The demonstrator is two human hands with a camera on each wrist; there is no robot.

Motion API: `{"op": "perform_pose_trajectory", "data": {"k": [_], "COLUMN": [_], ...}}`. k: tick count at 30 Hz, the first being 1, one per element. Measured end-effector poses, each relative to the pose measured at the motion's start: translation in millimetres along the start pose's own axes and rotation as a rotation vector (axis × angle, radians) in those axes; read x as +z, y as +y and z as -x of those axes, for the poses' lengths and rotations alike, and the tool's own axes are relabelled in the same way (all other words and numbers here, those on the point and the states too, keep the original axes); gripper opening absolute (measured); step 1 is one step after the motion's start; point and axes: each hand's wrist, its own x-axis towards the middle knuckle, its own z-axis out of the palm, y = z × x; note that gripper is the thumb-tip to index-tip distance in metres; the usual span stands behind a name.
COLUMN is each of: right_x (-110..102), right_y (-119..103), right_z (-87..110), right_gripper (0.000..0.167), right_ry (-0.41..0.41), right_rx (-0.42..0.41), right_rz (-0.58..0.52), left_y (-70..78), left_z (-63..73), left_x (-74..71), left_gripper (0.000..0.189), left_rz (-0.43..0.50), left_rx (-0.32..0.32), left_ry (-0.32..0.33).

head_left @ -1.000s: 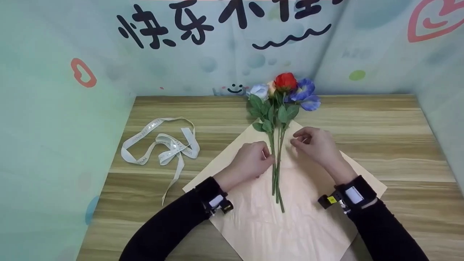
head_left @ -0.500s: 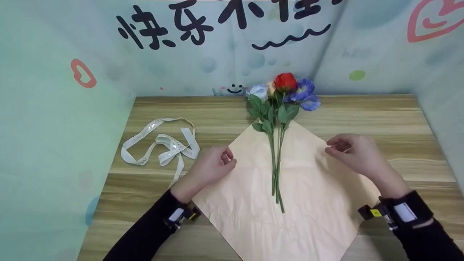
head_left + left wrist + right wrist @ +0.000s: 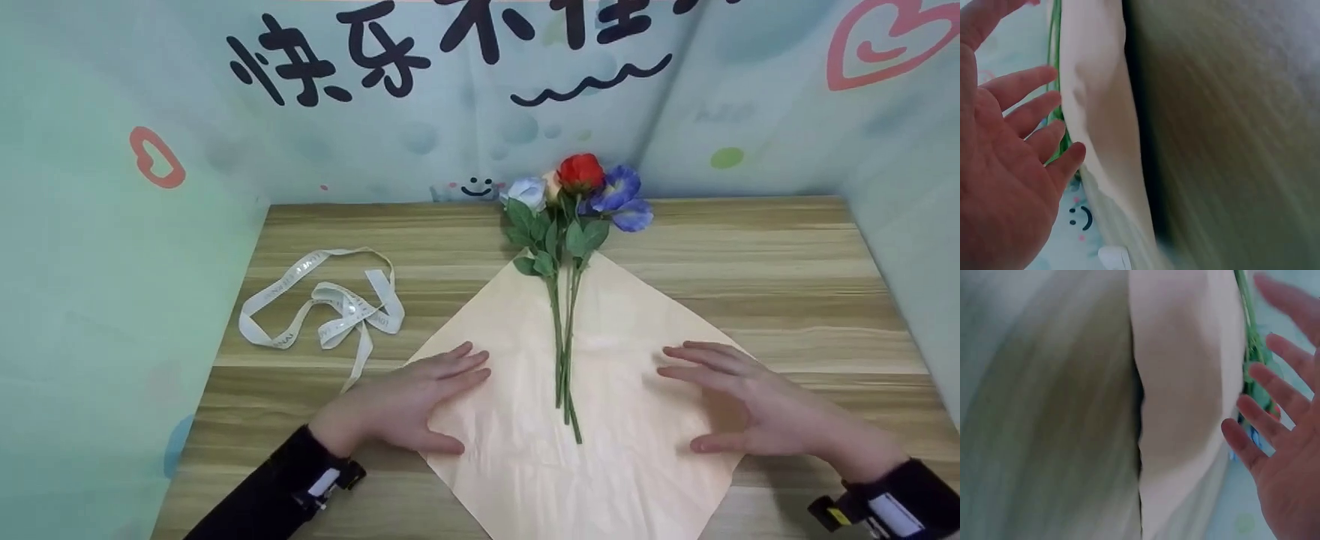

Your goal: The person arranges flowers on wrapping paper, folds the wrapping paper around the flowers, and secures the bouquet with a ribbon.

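Observation:
A bunch of flowers [image 3: 566, 315] with red, blue, pale and peach heads lies on a sheet of cream wrapping paper [image 3: 510, 435], stems toward the person. The paper is set cornerwise on the table, and the blooms reach past its far corner. Over the paper's left corner is the left hand [image 3: 412, 397], fingers spread and holding nothing. On the opposite side the right hand [image 3: 750, 397] spreads its fingers above the right corner, also holding nothing. Both wrist views show the palm [image 3: 1010, 169] and the other palm [image 3: 1297, 455] beside the paper's edge; whether either touches it I cannot tell.
A white printed ribbon [image 3: 277, 292] lies loosely looped on the wooden table [image 3: 810, 300], left of the paper. A pale printed backdrop [image 3: 420, 142] stands along the table's far edge and both sides.
Both hands have drawn away from the stems, outward and toward the person, and their fingers have spread. The flowers and ribbon stay in place; the head view has shifted slightly.

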Motion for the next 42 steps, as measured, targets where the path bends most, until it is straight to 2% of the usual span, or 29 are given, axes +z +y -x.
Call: {"op": "perform_pose_trajectory", "data": {"k": [2,5,9,15,22,28,32,42], "right_x": [8,20,33,40,39,39,39,38], "right_y": [-2,-4,-4,-4,-9,-9,-9,-10], "right_z": [-2.1,-1.9,0.0,0.3,-1.1,-1.3,-2.1,0.0], "right_gripper": [0.107,0.124,0.132,0.126,0.124,0.126,0.124,0.116], "right_ry": [-0.067,-0.143,-0.156,-0.097,-0.125,-0.133,-0.125,-0.146], "right_rx": [0.005,0.016,-0.002,-0.059,-0.037,-0.029,-0.033,-0.024], "right_rz": [-0.003,0.018,0.074,0.160,0.143,0.156,0.152,0.174], "left_y": [0.2,0.2,0.5,-0.7,5.4,11.2,10.6,7.5], "left_z": [-4.3,-11.0,-15.4,-15.3,-13.9,-12.3,-11.7,-11.3], "left_x": [3.7,10.7,16.2,16.4,13.3,14.0,16.0,16.2], "left_gripper": [0.105,0.106,0.105,0.117,0.117,0.121,0.125,0.112], "left_rz": [-0.032,-0.077,-0.097,-0.116,-0.126,-0.134,-0.097,-0.050], "left_rx": [0.024,0.062,0.078,0.035,-0.020,0.001,-0.002,0.019], "left_ry": [-0.026,-0.058,-0.088,-0.090,-0.121,-0.138,-0.138,-0.135]}}
